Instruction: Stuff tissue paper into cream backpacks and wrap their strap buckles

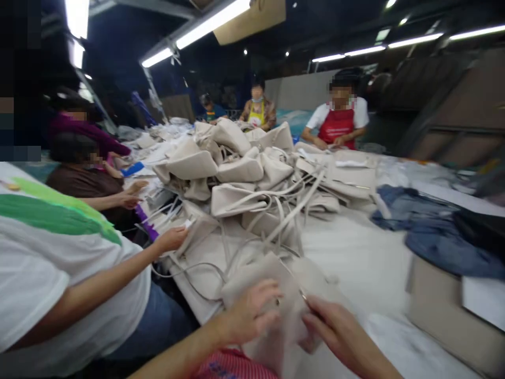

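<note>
A beige handbag (pixel 272 273) with thin straps is in front of me at the table's near edge, its mouth apart and facing me. My left hand (pixel 252 308) is over its left side, somewhat blurred, with fingers and thumb apart near a small dark metal stud (pixel 277 301). At the bag's right edge my right hand (pixel 335 323) pinches the rim, thumb and forefinger beside a small shiny metal piece (pixel 303 295). The bag's inside is mostly hidden by my hands and by blur.
A large heap of beige handbags (pixel 236 163) rises beyond. Left, a co-worker's hand (pixel 173 238) holds a small white piece; more people sit around the table. Dark blue cloth (pixel 434 226) lies right, above a beige box-like item (pixel 442 310). White sheeting (pixel 398 342) lies near.
</note>
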`<state>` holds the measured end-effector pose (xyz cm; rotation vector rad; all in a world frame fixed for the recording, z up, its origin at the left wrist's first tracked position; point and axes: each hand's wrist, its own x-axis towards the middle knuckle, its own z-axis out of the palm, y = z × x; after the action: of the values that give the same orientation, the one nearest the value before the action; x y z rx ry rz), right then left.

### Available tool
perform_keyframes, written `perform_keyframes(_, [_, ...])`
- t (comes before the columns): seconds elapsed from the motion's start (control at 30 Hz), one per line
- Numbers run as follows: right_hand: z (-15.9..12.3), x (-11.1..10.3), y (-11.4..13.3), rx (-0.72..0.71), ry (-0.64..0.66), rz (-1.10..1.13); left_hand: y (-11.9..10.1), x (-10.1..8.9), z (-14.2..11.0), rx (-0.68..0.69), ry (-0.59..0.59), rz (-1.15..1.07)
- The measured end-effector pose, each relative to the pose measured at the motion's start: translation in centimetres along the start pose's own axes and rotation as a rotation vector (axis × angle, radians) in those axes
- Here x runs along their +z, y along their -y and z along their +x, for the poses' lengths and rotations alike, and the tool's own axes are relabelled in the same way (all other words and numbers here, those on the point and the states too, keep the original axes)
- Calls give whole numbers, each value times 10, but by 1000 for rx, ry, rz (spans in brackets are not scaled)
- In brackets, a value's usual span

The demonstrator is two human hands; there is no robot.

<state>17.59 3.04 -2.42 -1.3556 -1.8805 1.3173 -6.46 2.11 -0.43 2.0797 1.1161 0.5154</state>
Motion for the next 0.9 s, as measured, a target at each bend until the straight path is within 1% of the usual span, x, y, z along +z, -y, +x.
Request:
perform_keyframes(0.07, [7,-11,23,-15,0,-121,-18,-2,13,39,-78,-73])
perform_keyframes(0.1, [16,-15,34,-25,17,-131,-24,-6,20,77,-80,-77])
perform_keyframes(0.17, [35,-18,51,-24,60,-53,-30,-10,36,131,-55,-55])
perform_keyframes(0.23, [50,-18,56,-13,98,31,-30,-5,48,110,-56,-26])
perform_keyframes(0.33, [58,-13,47,26,122,126,-23,8,58,-12,-90,5])
perform_keyframes(0.43, [50,-14,31,88,86,237,-13,12,61,-66,-38,26])
perform_keyframes(0.47, [43,-15,26,108,42,279,-10,11,61,-77,-15,18])
perform_keyframes(0.5, [34,-16,20,134,-33,333,-6,10,60,-96,8,-7])
perform_keyframes(0.57, [11,-13,6,225,-236,477,1,10,59,-148,55,-115])
perform_keyframes(0.6, [-1,-7,-2,296,-330,567,4,11,59,-174,69,-190])
perform_keyframes(0.63, [-13,1,-9,374,-368,652,7,13,58,-198,77,-269])
perform_keyframes(0.67, [-24,12,-16,453,-345,730,9,15,58,-223,75,-346])
perform_keyframes(0.7, [-33,25,-21,515,-274,801,11,17,57,-250,65,-419])
perform_keyframes(0.77, [-44,52,-26,566,-140,931,11,20,57,-303,42,-547])
perform_keyframes(0.8, [-45,64,-26,563,-126,980,11,20,57,-320,37,-592])
perform_keyframes(0.83, [-44,72,-24,549,-160,1008,10,20,56,-327,37,-617])
perform_keyframes(0.87, [-42,77,-21,528,-241,1015,9,20,56,-324,41,-619])
perform_keyframes(0.9, [-39,78,-17,502,-354,1004,8,20,55,-311,50,-601])
